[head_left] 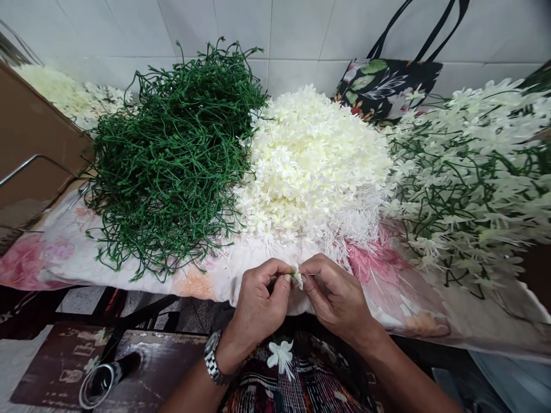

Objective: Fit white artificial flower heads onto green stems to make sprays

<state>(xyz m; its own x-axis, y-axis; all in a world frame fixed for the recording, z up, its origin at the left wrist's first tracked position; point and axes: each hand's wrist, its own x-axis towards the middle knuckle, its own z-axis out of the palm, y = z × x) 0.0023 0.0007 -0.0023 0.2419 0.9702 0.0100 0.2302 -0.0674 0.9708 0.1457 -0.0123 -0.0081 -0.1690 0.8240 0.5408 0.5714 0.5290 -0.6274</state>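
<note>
My left hand is closed in a pinch, with a bit of a green artificial stem showing at its fingertips. Right beside it, my right hand pinches a small white artificial flower where the two hands meet. How far the stem and flower are joined is hidden by my fingers. Just beyond my hands lies a heap of loose white flowers. To its left rises a tangled pile of bare green stems. Another white flower rests on my lap below my hands.
Flowered stems are piled on the right. A floral cloth covers the work surface. Against the tiled wall stands a black floral bag; a cardboard box is at left. A glass of dark drink sits lower left.
</note>
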